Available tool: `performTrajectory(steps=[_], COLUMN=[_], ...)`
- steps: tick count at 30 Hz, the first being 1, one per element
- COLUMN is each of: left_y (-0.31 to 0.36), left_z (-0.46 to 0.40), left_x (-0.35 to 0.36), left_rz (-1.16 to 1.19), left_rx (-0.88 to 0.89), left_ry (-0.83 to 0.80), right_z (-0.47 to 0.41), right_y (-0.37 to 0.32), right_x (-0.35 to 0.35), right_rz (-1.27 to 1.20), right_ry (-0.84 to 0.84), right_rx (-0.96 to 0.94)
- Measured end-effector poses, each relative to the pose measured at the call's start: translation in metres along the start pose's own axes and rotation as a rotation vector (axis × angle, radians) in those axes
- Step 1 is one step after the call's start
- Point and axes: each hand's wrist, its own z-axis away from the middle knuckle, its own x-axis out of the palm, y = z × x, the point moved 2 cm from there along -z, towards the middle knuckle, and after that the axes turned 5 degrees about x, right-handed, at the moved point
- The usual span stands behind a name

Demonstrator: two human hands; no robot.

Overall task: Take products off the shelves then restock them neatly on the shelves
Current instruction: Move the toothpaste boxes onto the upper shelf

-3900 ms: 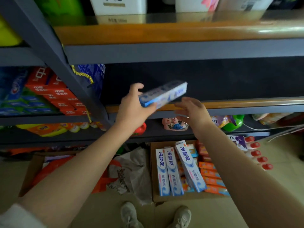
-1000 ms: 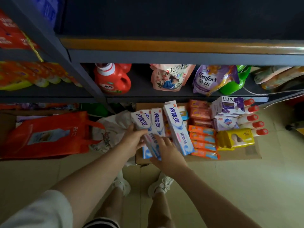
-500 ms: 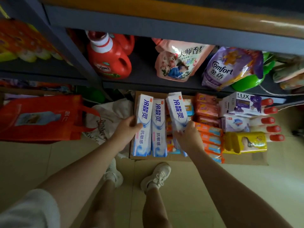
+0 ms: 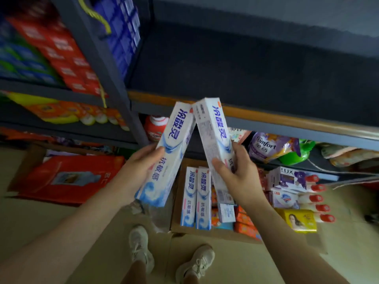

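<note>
My left hand grips a white and blue toothpaste box, held upright and leaning right. My right hand grips a second toothpaste box, leaning left so the two tops meet in front of the shelf edge. Behind that edge the dark shelf board is bare. Below, a cardboard box on the floor holds two more toothpaste boxes standing side by side, plus orange packs.
A grey upright post divides the shelving; red and blue boxes fill the left bay. On the lower shelf stand a red detergent bottle and a purple Comfort pouch. Soap packs, a red bag and my shoes occupy the floor.
Both hands have lifted a toothpaste box each out of the floor box, up to the bare shelf's edge. The view has tilted upward with them.
</note>
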Motion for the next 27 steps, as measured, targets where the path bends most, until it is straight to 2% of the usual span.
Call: performTrajectory(steps=[3, 6, 8, 15, 18, 21, 23, 27], left_y=[0.048, 0.075, 0.083, 0.104, 0.115, 0.123, 0.124, 0.128], left_z=[-0.006, -0.027, -0.043, -0.088, -0.096, -0.105, -0.116, -0.141], left_x=[0.000, 0.004, 0.004, -0.002, 0.000, -0.003, -0.007, -0.009], left_rz=[0.015, 0.017, 0.068, -0.023, -0.190, -0.291, -0.367, -0.682], left_rx=[0.061, 0.046, 0.017, 0.061, 0.132, 0.178, 0.183, 0.271], left_ry=[0.024, 0.108, 0.141, 0.236, 0.180, 0.180, 0.220, 0.227], right_z=[-0.025, -0.059, -0.078, -0.132, -0.152, -0.163, -0.164, -0.154], right_y=[-0.050, -0.082, -0.096, -0.123, -0.122, -0.122, -0.120, -0.107], right_x=[0.000, 0.008, 0.018, 0.039, 0.047, 0.050, 0.048, 0.038], right_rz=[0.029, 0.049, 0.074, 0.232, 0.248, 0.325, 0.362, 0.289], right_ry=[0.066, 0.076, 0.063, 0.059, 0.031, 0.045, -0.009, -0.137], right_rx=[-0.058, -0.009, -0.007, 0.022, 0.055, 0.008, -0.050, -0.148])
